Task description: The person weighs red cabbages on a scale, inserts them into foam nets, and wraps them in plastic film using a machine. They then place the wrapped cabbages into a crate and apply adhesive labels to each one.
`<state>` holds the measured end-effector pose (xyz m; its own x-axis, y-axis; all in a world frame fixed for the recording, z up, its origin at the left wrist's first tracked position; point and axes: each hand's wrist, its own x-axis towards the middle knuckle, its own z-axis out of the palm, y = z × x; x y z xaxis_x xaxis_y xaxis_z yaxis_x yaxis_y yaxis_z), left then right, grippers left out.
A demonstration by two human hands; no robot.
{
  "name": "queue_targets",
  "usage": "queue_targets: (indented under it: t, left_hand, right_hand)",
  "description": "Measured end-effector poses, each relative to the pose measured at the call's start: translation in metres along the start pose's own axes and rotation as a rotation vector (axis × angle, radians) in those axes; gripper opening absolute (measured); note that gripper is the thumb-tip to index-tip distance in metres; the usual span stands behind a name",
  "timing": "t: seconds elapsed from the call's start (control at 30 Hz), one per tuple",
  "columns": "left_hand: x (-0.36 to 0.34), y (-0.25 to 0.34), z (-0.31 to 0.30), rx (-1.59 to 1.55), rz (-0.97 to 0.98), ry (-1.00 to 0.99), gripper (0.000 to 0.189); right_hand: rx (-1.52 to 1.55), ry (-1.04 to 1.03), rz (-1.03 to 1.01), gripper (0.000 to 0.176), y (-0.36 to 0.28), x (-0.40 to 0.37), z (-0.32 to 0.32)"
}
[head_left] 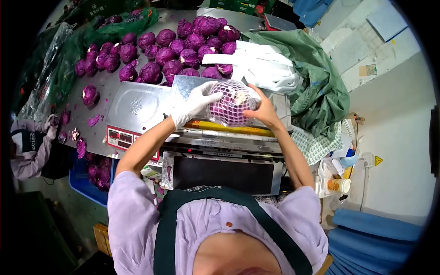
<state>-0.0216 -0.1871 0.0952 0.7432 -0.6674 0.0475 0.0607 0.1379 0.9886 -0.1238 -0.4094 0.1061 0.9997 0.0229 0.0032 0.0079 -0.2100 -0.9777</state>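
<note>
A red cabbage (227, 107) in a white foam net is held between my two hands, over the metal wrapping machine (270, 130). My left hand (197, 103), in a white glove, grips its left side with the thumb and fingers. Bare, my right hand (263, 110) curls round the right side. A pale patch shows near the top of the cabbage. Just behind it lies a pile of flat white foam nets (266, 66). A scale (137, 103) with a red-framed display stands left of my gloved hand.
Many loose red cabbages (166, 56) cover the back of the metal table. A green tarp (321, 87) bunches up at right. Another person (32, 142) works at far left, by a blue crate (85, 178) of cabbages. A dark panel (224, 175) fronts the machine.
</note>
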Motion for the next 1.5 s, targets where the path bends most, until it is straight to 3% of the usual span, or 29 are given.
queue_targets:
  t: [0.07,0.13,0.17,0.2,0.27,0.3,0.33,0.37,0.4,0.47,0.53,0.6,0.63,0.73,0.77,0.8,0.93,1.0,1.03,1.07,1.1,1.13,1.2,1.27,1.3,1.33,1.4,1.47,1.5]
  left_hand:
    - [-0.037,0.022,0.013,-0.095,-0.264,-0.044,0.060]
    - [-0.090,0.044,0.024,0.158,-0.365,-0.140,0.059]
    - [-0.116,0.040,0.029,0.094,-0.466,-0.188,0.058]
    - [-0.138,0.018,0.025,0.001,-0.785,-0.223,0.066]
    - [-0.176,-0.030,0.036,-0.446,-1.066,-0.294,0.073]
    - [-0.182,-0.032,0.037,-0.627,-1.109,-0.343,0.071]
    - [-0.187,-0.033,0.036,-0.809,-1.152,-0.388,0.070]
    - [-0.193,-0.082,0.022,-0.987,-1.210,-0.366,0.064]
    - [-0.193,-0.071,0.024,-0.907,-1.165,-0.347,0.063]
    - [-0.201,-0.037,0.022,-0.537,-1.108,-0.408,0.069]
    - [-0.231,-0.095,-0.017,-0.351,-1.079,-0.354,0.073]
    - [-0.238,0.010,0.011,0.287,-0.760,-0.242,0.059]
    - [-0.246,0.017,0.022,0.542,-0.429,-0.129,0.046]
    - [-0.247,-0.003,0.020,0.871,-0.190,0.018,0.039]
    - [-0.242,-0.018,0.018,0.844,-0.194,0.148,0.043]
    - [-0.231,-0.023,0.015,0.873,-0.352,0.247,0.047]
    - [-0.204,-0.072,-0.006,1.328,-0.044,0.181,0.048]
    - [-0.200,-0.103,0.008,1.581,0.114,-0.013,0.040]
    - [-0.196,-0.122,0.011,1.412,0.275,0.002,0.034]
    - [-0.193,-0.138,0.013,1.226,0.413,0.004,0.029]
    - [-0.191,-0.133,0.019,1.232,0.194,-0.073,0.020]
    - [-0.189,-0.142,0.022,0.948,0.137,0.020,0.016]
    - [-0.179,-0.139,0.028,0.591,0.088,-0.111,0.017]
    - [-0.170,-0.112,0.050,0.360,0.272,-0.270,0.027]
    - [-0.189,-0.095,0.051,-0.275,-0.431,-0.262,0.034]
    - [-0.191,-0.068,0.054,-0.593,-0.933,-0.296,0.032]
    - [-0.194,-0.046,0.055,0.087,-0.958,-0.523,0.039]
    - [-0.198,-0.039,0.070,0.017,-0.937,-0.602,0.040]
    - [-0.202,-0.039,0.079,-0.073,-0.953,-0.613,0.041]
  right_hand:
    - [0.252,0.012,0.098,0.090,-0.015,-0.040,0.018]
    - [0.110,-0.095,0.048,0.082,-0.019,-0.092,0.035]
    - [0.362,-0.139,0.299,0.079,-0.012,-0.116,0.050]
    - [0.613,-0.177,0.539,0.076,-0.005,-0.138,0.067]
    - [0.678,-0.111,0.884,0.072,0.028,-0.169,0.102]
    - [0.771,-0.256,1.044,0.073,0.024,-0.169,0.108]
    - [0.720,-0.259,1.102,0.077,0.026,-0.169,0.112]
    - [0.745,-0.278,1.096,0.078,0.037,-0.170,0.112]
    - [0.771,-0.297,1.093,0.080,0.049,-0.175,0.111]
    - [0.609,-0.115,1.068,0.075,0.037,-0.190,0.117]
    - [0.604,0.089,0.963,0.060,0.032,-0.216,0.121]
    - [0.047,0.304,0.558,0.042,0.033,-0.248,0.136]
    - [-0.193,0.326,0.450,0.035,0.020,-0.254,0.141]
    - [0.031,0.599,0.368,0.041,0.029,-0.259,0.158]
    - [0.104,0.710,0.392,0.045,0.026,-0.252,0.155]
    - [0.264,0.822,0.467,0.045,0.036,-0.248,0.152]
    - [-0.402,0.873,0.380,0.038,0.096,-0.252,0.161]
    - [-0.975,0.684,0.157,0.015,0.099,-0.250,0.173]
    - [-0.831,0.763,0.047,0.003,0.102,-0.247,0.178]
    - [-0.813,0.743,0.038,0.005,0.098,-0.244,0.181]
    - [-0.765,0.788,0.062,0.008,0.108,-0.243,0.188]
    - [-0.743,0.847,0.124,0.007,0.106,-0.244,0.193]
    - [-0.739,0.876,0.035,0.004,0.110,-0.245,0.196]
    - [-0.570,1.000,-0.117,0.014,0.102,-0.251,0.197]
    - [-0.620,0.978,-0.228,0.016,0.089,-0.259,0.197]
    - [-0.667,0.947,-0.335,0.018,0.071,-0.267,0.195]
    - [-0.731,0.854,-0.588,0.029,0.020,-0.284,0.172]
    - [-0.364,0.938,-0.662,0.031,-0.008,-0.287,0.137]
    - [-0.119,0.905,-0.489,0.029,-0.013,-0.286,0.120]
